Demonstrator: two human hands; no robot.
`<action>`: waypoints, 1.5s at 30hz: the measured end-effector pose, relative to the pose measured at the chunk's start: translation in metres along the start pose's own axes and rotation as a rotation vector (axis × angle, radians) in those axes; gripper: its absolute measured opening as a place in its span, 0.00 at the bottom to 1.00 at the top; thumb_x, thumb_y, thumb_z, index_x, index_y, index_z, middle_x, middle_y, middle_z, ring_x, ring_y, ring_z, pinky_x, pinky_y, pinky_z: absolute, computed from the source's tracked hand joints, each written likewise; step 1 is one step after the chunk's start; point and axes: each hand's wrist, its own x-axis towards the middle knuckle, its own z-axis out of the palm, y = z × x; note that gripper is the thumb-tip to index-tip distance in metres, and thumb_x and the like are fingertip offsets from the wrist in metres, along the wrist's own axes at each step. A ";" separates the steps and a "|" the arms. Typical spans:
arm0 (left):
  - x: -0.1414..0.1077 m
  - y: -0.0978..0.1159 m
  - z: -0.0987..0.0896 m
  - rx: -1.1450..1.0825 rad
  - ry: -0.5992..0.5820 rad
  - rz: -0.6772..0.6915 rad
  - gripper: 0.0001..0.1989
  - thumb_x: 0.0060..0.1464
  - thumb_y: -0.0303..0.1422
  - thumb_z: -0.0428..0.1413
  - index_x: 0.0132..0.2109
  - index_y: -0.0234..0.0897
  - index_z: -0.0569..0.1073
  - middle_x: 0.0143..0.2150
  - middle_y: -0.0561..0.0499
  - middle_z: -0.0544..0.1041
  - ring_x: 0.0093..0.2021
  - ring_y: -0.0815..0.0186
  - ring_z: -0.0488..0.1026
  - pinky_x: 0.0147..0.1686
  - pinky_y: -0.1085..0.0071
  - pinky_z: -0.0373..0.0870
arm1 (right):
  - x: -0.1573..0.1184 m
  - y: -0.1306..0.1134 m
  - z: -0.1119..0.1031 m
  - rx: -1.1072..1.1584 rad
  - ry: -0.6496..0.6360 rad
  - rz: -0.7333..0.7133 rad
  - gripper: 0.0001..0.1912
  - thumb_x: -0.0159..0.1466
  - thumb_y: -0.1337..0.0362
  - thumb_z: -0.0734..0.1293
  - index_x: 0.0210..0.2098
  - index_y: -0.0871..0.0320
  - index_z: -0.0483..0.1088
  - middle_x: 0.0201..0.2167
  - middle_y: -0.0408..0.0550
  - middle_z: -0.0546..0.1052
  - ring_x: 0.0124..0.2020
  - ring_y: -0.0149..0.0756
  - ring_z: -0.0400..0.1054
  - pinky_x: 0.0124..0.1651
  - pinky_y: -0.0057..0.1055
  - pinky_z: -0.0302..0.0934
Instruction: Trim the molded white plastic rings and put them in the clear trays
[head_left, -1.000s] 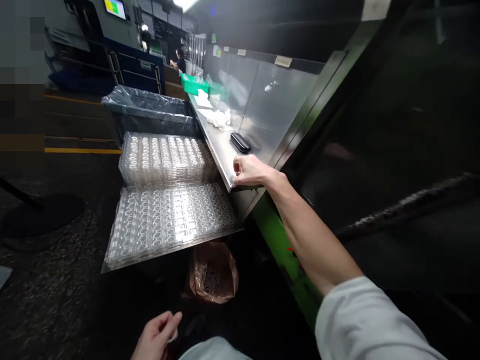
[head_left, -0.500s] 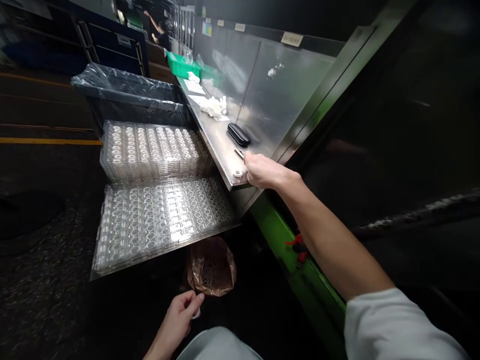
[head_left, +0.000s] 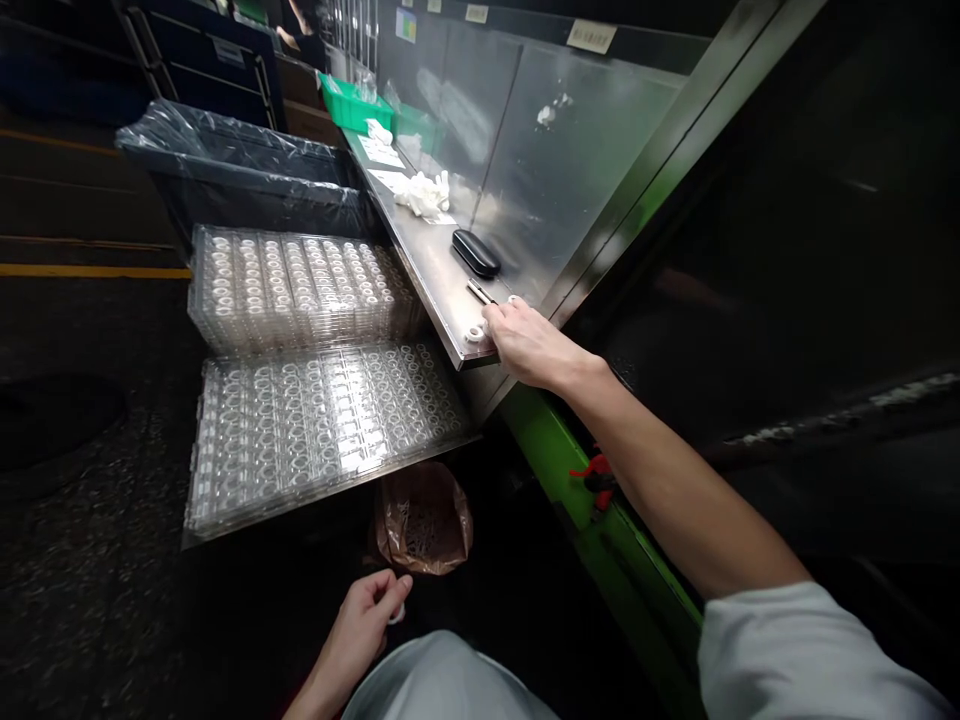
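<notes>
While I am watching from a distance, the black case [head_left: 475,253] is lying on the metal shelf [head_left: 442,265] just beyond the right hand [head_left: 534,345], and a slim metallic piece [head_left: 480,291] is reaching toward the fingers. A white ring [head_left: 474,334] is resting by the shelf's near corner, just beside the fingertips; the right hand is screening its own grip, so I cannot tell whether it is grasping anything. Low in view, the left hand [head_left: 364,620] is pinching a small white part [head_left: 398,614], near a brown bag [head_left: 459,540] containing pale pieces [head_left: 420,525]. A red-handled tool [head_left: 598,480] is sitting at the green beam [head_left: 547,450], partly hidden by the right forearm [head_left: 660,480]. The shelf is running past crumpled white gloves [head_left: 425,195] toward a green bin [head_left: 352,103], a metal panel [head_left: 570,160] backing it. Further off, a yellow line [head_left: 90,271] is crossing the dark floor [head_left: 75,560], and a person [head_left: 304,45] is showing at the top edge. Clear plastic trays [head_left: 322,420] are standing in two stacks, their rounded hollows glinting; behind, wrinkled film is lining a dark bin [head_left: 255,195]. The panel is giving blurred reflections.
</notes>
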 end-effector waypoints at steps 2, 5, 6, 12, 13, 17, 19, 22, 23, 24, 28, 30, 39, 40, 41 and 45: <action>-0.001 -0.002 0.001 -0.009 0.013 -0.003 0.37 0.51 0.69 0.55 0.28 0.37 0.62 0.24 0.56 0.58 0.19 0.73 0.49 0.19 0.74 0.47 | -0.001 0.004 0.003 0.036 0.017 -0.002 0.14 0.66 0.81 0.57 0.44 0.61 0.68 0.42 0.58 0.74 0.44 0.48 0.64 0.45 0.39 0.59; -0.004 -0.006 0.004 -0.018 0.023 -0.020 0.37 0.51 0.69 0.55 0.28 0.37 0.62 0.25 0.55 0.62 0.20 0.73 0.51 0.19 0.74 0.49 | -0.004 0.006 0.006 0.077 0.043 0.013 0.13 0.67 0.80 0.58 0.44 0.62 0.71 0.45 0.59 0.75 0.47 0.47 0.65 0.48 0.38 0.61; -0.004 -0.007 0.005 -0.018 0.020 -0.024 0.37 0.50 0.70 0.55 0.28 0.37 0.62 0.25 0.55 0.62 0.20 0.73 0.51 0.19 0.74 0.48 | -0.005 0.007 0.007 0.087 0.056 0.017 0.13 0.68 0.79 0.59 0.44 0.62 0.71 0.46 0.59 0.75 0.47 0.47 0.65 0.49 0.39 0.62; 0.000 -0.007 0.009 -0.021 -0.016 -0.011 0.37 0.51 0.70 0.55 0.28 0.37 0.62 0.25 0.56 0.60 0.20 0.74 0.47 0.18 0.74 0.46 | -0.007 0.010 0.010 0.164 0.135 -0.003 0.10 0.69 0.75 0.62 0.46 0.63 0.73 0.46 0.58 0.75 0.49 0.46 0.66 0.51 0.39 0.63; 0.002 -0.005 0.009 -0.021 -0.018 -0.007 0.37 0.51 0.69 0.56 0.28 0.37 0.62 0.25 0.55 0.60 0.20 0.74 0.47 0.18 0.74 0.47 | -0.007 0.011 0.010 0.184 0.136 -0.015 0.09 0.70 0.73 0.62 0.45 0.62 0.74 0.45 0.57 0.75 0.48 0.46 0.67 0.50 0.39 0.63; 0.006 0.003 0.013 -0.014 -0.015 0.002 0.37 0.50 0.70 0.56 0.28 0.37 0.62 0.24 0.56 0.60 0.20 0.73 0.48 0.18 0.74 0.45 | -0.006 0.015 0.010 0.244 0.159 -0.016 0.09 0.72 0.69 0.62 0.41 0.60 0.75 0.42 0.55 0.75 0.45 0.45 0.67 0.46 0.38 0.61; 0.005 0.005 0.015 -0.008 -0.005 0.000 0.37 0.49 0.70 0.56 0.28 0.37 0.62 0.25 0.55 0.60 0.20 0.73 0.49 0.18 0.74 0.46 | -0.008 0.015 0.010 0.268 0.194 0.008 0.07 0.69 0.72 0.64 0.44 0.60 0.74 0.42 0.54 0.76 0.45 0.44 0.67 0.48 0.38 0.61; 0.003 0.006 0.017 0.001 0.005 -0.004 0.37 0.49 0.70 0.56 0.27 0.37 0.62 0.24 0.56 0.59 0.20 0.73 0.49 0.18 0.74 0.48 | -0.012 0.011 0.010 0.290 0.276 0.052 0.15 0.65 0.75 0.66 0.51 0.61 0.72 0.45 0.53 0.76 0.47 0.44 0.68 0.51 0.39 0.61; 0.002 0.005 0.017 0.002 0.004 -0.005 0.37 0.49 0.70 0.56 0.27 0.37 0.62 0.24 0.56 0.58 0.20 0.73 0.49 0.19 0.74 0.48 | -0.013 0.010 0.009 0.293 0.300 0.062 0.17 0.65 0.75 0.65 0.53 0.62 0.71 0.47 0.54 0.76 0.47 0.44 0.68 0.50 0.39 0.61; 0.002 0.004 0.017 0.001 0.003 -0.005 0.38 0.49 0.70 0.56 0.27 0.37 0.62 0.24 0.56 0.58 0.21 0.73 0.49 0.19 0.74 0.47 | -0.013 0.009 0.009 0.290 0.312 0.068 0.18 0.64 0.77 0.65 0.54 0.62 0.70 0.48 0.54 0.75 0.46 0.43 0.69 0.49 0.38 0.62; 0.004 -0.001 0.016 -0.016 0.000 -0.010 0.37 0.49 0.70 0.57 0.28 0.37 0.61 0.24 0.55 0.61 0.21 0.73 0.48 0.19 0.75 0.45 | -0.010 0.006 0.006 0.200 0.257 0.069 0.19 0.62 0.81 0.62 0.51 0.62 0.70 0.50 0.56 0.73 0.41 0.40 0.69 0.42 0.35 0.63; 0.007 -0.002 0.016 -0.025 -0.003 -0.009 0.37 0.49 0.70 0.56 0.28 0.37 0.61 0.24 0.55 0.60 0.20 0.74 0.48 0.19 0.75 0.45 | -0.006 0.004 0.005 0.118 0.222 0.059 0.19 0.62 0.83 0.61 0.49 0.63 0.71 0.49 0.57 0.73 0.41 0.41 0.68 0.42 0.36 0.63; 0.012 0.000 0.017 -0.048 -0.003 0.017 0.36 0.51 0.69 0.57 0.28 0.36 0.63 0.25 0.55 0.60 0.20 0.73 0.50 0.17 0.75 0.49 | -0.016 -0.004 0.011 0.042 0.255 -0.111 0.16 0.68 0.82 0.56 0.45 0.63 0.71 0.44 0.58 0.75 0.44 0.44 0.67 0.49 0.40 0.62; 0.013 0.000 0.016 -0.052 -0.004 0.021 0.36 0.51 0.68 0.57 0.28 0.36 0.63 0.25 0.55 0.60 0.20 0.73 0.50 0.17 0.75 0.48 | -0.019 -0.004 0.013 0.053 0.269 -0.123 0.15 0.68 0.81 0.56 0.44 0.63 0.71 0.45 0.58 0.75 0.45 0.44 0.68 0.50 0.40 0.62; 0.014 0.000 0.016 -0.057 -0.006 0.025 0.36 0.51 0.68 0.57 0.28 0.36 0.63 0.25 0.55 0.60 0.20 0.74 0.49 0.17 0.75 0.48 | -0.022 -0.005 0.016 0.066 0.284 -0.131 0.15 0.69 0.81 0.56 0.44 0.63 0.72 0.45 0.58 0.76 0.45 0.44 0.68 0.52 0.40 0.63; 0.017 0.003 0.016 -0.075 -0.010 0.029 0.37 0.50 0.69 0.57 0.28 0.36 0.63 0.23 0.57 0.58 0.19 0.74 0.49 0.18 0.75 0.44 | -0.023 -0.004 0.029 0.141 0.335 -0.126 0.16 0.71 0.79 0.56 0.46 0.63 0.73 0.46 0.59 0.78 0.49 0.44 0.71 0.55 0.41 0.66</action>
